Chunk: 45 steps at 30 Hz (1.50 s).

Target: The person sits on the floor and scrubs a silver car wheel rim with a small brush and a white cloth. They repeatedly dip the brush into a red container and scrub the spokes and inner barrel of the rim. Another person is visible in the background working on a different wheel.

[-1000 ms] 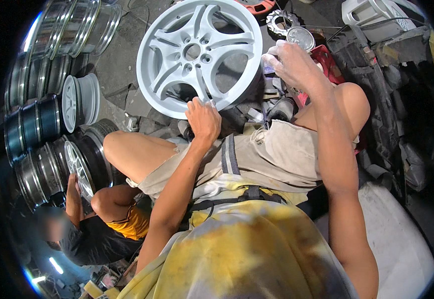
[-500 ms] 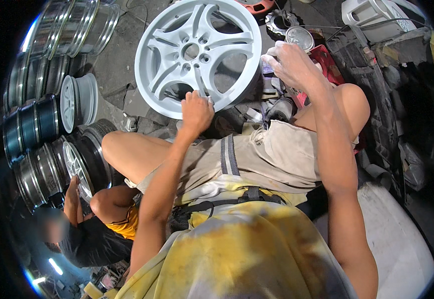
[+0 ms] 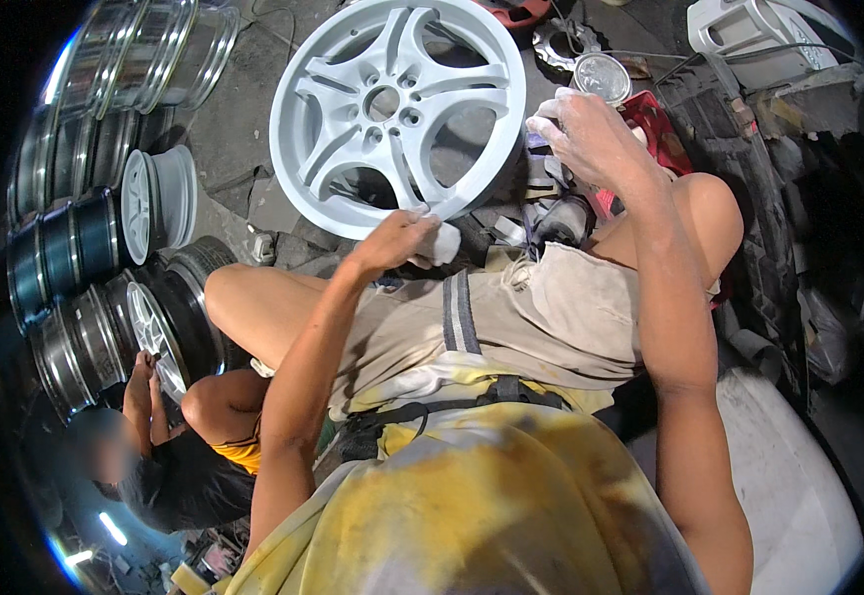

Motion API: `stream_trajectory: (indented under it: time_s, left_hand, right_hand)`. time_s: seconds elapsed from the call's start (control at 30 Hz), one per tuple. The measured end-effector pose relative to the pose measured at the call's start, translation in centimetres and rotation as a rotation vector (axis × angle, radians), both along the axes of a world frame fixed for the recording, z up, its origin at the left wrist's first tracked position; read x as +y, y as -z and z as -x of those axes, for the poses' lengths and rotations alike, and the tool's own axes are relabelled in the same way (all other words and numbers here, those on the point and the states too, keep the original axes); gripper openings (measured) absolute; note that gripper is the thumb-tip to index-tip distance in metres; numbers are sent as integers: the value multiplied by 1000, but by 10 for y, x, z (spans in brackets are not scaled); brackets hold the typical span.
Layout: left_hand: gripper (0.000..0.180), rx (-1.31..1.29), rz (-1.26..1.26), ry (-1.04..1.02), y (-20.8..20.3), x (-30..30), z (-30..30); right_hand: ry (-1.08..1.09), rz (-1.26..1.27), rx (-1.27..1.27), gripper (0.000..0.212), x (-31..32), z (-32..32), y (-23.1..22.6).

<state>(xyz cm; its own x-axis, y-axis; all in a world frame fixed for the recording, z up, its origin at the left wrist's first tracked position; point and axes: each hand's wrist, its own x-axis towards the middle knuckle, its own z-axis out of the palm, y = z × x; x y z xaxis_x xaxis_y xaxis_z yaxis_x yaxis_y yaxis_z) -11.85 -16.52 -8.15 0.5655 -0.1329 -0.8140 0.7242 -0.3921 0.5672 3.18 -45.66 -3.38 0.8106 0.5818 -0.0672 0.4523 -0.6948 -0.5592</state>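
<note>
A pale grey-white car wheel rim [image 3: 485,188] with paired spokes lies face up in front of my knees. At its near edge my left hand [image 3: 399,240] is closed on a small white pad [image 3: 443,244], its fingertips by the rim's lip; whether the pad is paper or cloth cannot be told. Right of the rim my right hand [image 3: 591,134] hangs with bent fingers, dusted white at the tips. Those fingers curl together, and anything inside them is hidden. A round tin [image 3: 602,78] with a pale top stands just beyond that hand.
Stacked wheel rims [image 3: 65,243] line the left side. A co-worker [image 3: 189,486] sits at lower left, hands on another silver wheel [image 3: 155,332]. A red container [image 3: 658,129] sits past my right knee, a white plastic stool [image 3: 754,40] at far right. Cables cross the floor.
My left hand has turned and shifted slightly right along the rim's near edge, bringing the white pad into view. My right hand keeps nearly the same pose.
</note>
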Motion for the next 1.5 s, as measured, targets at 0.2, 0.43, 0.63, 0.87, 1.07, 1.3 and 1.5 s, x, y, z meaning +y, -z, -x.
stream_trajectory:
  time_s: [0.2,0.43,0.63,0.87,1.07,1.3,1.5]
  left_hand:
    - [45,-266,-117,-22,6,-7,-11]
    - [23,-1063,-840,665,-11,56,-52]
    - [30,-1093,-742,1396,3,54,-33]
    - [38,-847,-992,1321,-1,37,-37]
    - [32,-728,-1009,1172,-2,20,-7]
    - [19,-638,-841,1252,7,18,-34]
    - [21,-688,-993,1405,15,11,-29]
  right_hand:
    - [18,3,-9,30,-3,0,0]
    - [4,-20,-10,30,-4,0,3]
    - [-2,-13,45,32,-3,0,7]
    - [7,-1,-6,29,-6,0,13]
    - [-5,42,83,34,-8,-3,15]
    - [-22,71,78,33,-1,0,15]
    - [-47,18,23,34,-10,-4,30]
